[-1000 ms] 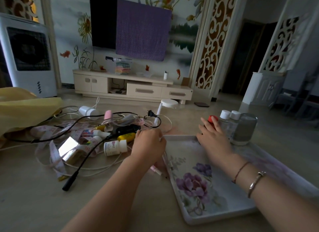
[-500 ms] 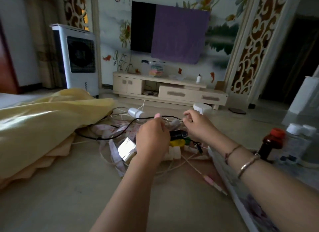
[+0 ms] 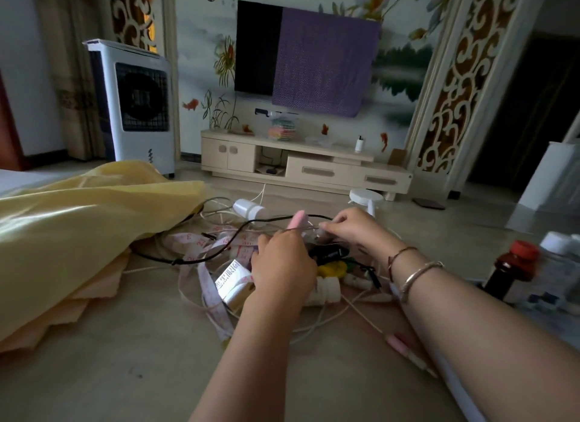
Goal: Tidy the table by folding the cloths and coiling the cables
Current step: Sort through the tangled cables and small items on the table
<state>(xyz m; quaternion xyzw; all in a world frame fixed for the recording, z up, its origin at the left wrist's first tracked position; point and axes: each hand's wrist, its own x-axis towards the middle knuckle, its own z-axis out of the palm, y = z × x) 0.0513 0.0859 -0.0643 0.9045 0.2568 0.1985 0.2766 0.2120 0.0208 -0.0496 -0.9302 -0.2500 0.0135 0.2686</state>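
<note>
Pinching hand, right: the right hand, centre of the frame, has thumb and fingertips nipped on a thin pale cable above the tangle.
Left hand: the left hand lies just beside it, back to the camera, fingers curled down into the pile; what they grasp, I cannot tell.
Cables: a black cable and the pale cords loop across the table at centre, mixed with a measuring tape, a white bottle and a yellow item.
Cloths: a yellow cloth lies heaped at the left edge over a peach cloth.
Right edge: a brown bottle with a red cap.
</note>
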